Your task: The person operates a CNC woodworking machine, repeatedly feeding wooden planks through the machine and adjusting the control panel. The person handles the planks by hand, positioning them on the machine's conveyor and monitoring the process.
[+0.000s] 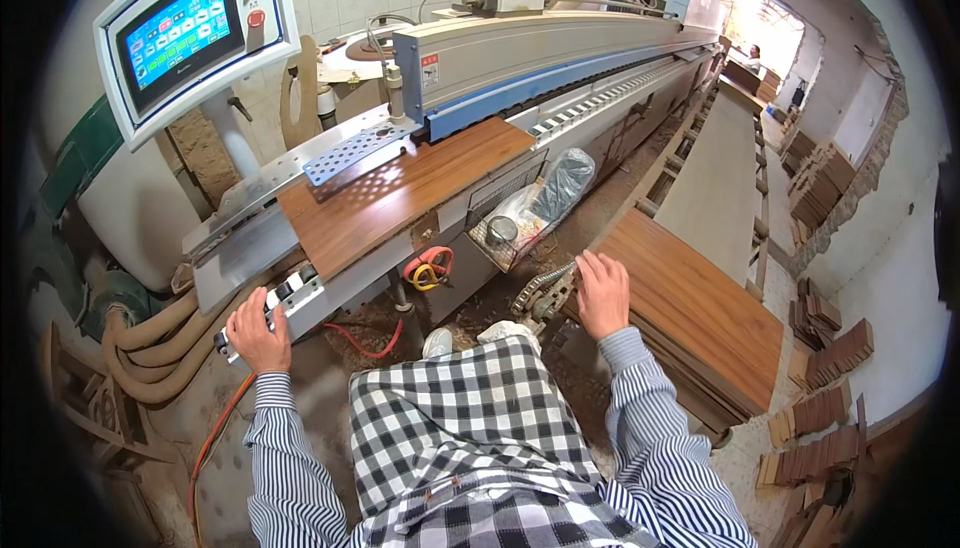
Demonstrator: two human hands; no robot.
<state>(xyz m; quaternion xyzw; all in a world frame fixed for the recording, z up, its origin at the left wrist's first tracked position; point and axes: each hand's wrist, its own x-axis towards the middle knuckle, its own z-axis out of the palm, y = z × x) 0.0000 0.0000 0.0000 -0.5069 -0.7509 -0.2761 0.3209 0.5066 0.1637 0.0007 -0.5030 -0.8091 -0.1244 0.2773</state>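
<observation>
So the machine's feed table [250, 238] has one brown wood-grain board [400, 198] lying flat on it, partly under a perforated metal plate [355, 148]. Off to the right, a stack of similar boards [690, 318] sits on a low stand beside a roller rack [765, 238], over a sawdusty floor [480, 308].

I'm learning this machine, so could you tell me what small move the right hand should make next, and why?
Probably curl the right hand around the edge of the top wood-grain panel on the stack. It lies flat on that panel's near corner, while another panel already sits on the machine's infeed table, where the left hand rests.
</observation>
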